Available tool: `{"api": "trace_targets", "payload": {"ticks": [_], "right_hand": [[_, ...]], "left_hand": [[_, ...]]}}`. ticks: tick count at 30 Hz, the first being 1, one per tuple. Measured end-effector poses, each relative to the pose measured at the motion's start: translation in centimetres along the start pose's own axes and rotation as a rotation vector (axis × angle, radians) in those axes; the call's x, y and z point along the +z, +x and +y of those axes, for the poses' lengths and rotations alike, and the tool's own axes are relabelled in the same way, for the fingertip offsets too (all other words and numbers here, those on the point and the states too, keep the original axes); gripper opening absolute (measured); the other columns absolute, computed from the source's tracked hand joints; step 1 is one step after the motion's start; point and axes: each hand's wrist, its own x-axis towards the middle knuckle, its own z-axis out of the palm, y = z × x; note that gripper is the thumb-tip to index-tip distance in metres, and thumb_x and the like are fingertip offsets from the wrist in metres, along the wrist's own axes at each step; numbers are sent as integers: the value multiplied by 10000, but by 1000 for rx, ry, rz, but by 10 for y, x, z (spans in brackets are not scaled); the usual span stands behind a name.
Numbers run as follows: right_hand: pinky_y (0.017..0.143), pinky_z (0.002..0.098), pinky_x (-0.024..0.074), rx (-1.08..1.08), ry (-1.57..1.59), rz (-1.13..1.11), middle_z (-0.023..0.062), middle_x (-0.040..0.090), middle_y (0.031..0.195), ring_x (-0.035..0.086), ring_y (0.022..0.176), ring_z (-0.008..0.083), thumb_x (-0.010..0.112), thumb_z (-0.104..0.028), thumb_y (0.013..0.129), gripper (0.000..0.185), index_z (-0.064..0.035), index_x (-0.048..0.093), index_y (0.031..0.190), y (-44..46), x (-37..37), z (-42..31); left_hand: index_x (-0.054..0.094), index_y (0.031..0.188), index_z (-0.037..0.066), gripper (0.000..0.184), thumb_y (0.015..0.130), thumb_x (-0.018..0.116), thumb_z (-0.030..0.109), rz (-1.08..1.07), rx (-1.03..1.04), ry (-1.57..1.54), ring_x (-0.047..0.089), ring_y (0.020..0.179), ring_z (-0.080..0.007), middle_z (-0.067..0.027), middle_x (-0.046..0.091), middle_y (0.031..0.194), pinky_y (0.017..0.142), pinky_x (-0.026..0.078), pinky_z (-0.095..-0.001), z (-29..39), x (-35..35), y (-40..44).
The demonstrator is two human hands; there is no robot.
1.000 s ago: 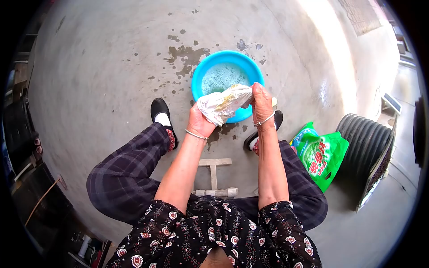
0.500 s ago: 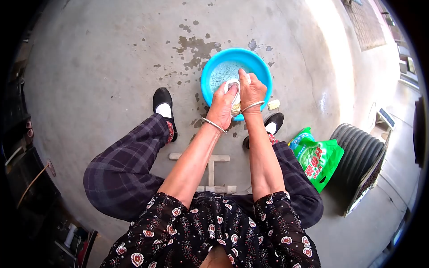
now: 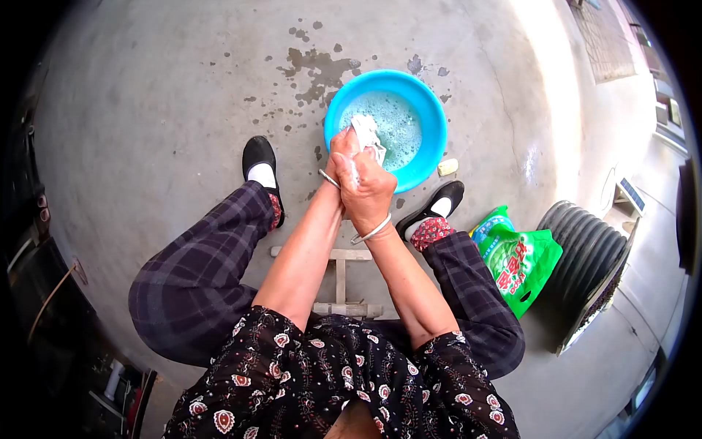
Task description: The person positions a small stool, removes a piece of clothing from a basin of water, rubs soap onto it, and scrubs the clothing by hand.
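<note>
You look to be at a home, indoors or out is unclear, on a concrete floor point(image 3: 175, 132) with wet spots point(image 3: 318, 69) around your blue plastic basin point(image 3: 436, 135) of suds point(image 3: 402, 121). Just right of the basin lies a pale soap bar point(image 3: 447, 167), and farther right, nearer you, a green printed plastic bag point(image 3: 523, 256) beside a ribbed dark drum point(image 3: 581, 252).

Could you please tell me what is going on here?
A person's left hand and right hand are pressed together, gripping a bunched white cloth at the near side of a blue basin of sudsy water. What looks like a bar of soap lies on the floor beside the basin, and a green bag sits farther right.
</note>
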Motion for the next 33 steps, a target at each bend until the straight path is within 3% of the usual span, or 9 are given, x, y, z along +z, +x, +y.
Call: {"api": "trace_targets", "payload": {"ticks": [4,7,9,11,13,17,22,27,33], "right_hand": [[444,344,383,408,-18,-45,143,547,561,485,454,232,633,-245,816,276,-38,573,644,34,-5,49],[468,319,404,177,-19,15,142,539,555,473,439,202,653,-197,804,241,-20,580,658,9,-2,24],[466,311,400,107,-43,-38,143,518,538,471,438,196,648,-193,807,252,-23,563,641,-2,2,18],[454,304,386,214,-14,-14,142,503,525,439,431,189,632,-202,822,289,-27,535,613,7,4,37],[465,405,412,538,90,-93,170,551,588,540,507,339,602,-285,816,285,-69,571,632,40,-8,63],[454,385,404,11,22,90,168,529,571,509,481,343,609,-313,815,324,-58,546,624,-2,3,15],[521,371,441,559,21,-156,152,559,608,558,552,329,647,-235,789,207,-58,608,690,38,-12,60],[463,316,404,-39,72,76,151,523,563,455,447,221,599,-189,846,222,-8,603,717,8,-3,-9],[432,318,375,412,0,-2,107,530,530,417,430,139,604,-225,853,324,-12,542,617,31,-7,59]], "left_hand": [[585,911,58,188,900,482,215,185,-253,-258,503,702,-76,5,553,794,609,420,-243,1,38,-7],[578,897,55,171,874,512,211,38,-209,-460,503,684,-85,15,540,775,583,421,-252,-3,13,2],[563,887,52,177,873,521,224,106,262,502,513,683,-93,32,523,774,597,436,-261,-6,4,-3],[570,911,38,208,890,524,239,113,-190,-355,511,696,-96,20,541,805,628,439,-262,-13,10,-1],[587,922,42,225,910,505,251,205,-219,-273,519,748,-87,-9,575,853,656,441,-252,-4,40,-2],[585,890,73,235,887,523,300,38,-138,-235,502,684,-77,25,546,777,596,427,-241,-10,8,8],[584,863,72,202,891,529,264,219,-225,-231,507,699,-71,32,546,778,585,420,-237,0,43,-4],[563,896,63,199,897,490,248,-5,-149,-236,494,651,-91,26,518,748,583,421,-245,-3,9,5],[591,890,43,194,891,531,227,188,-248,-245,498,722,-58,10,569,823,633,424,-243,2,39,3]]}}
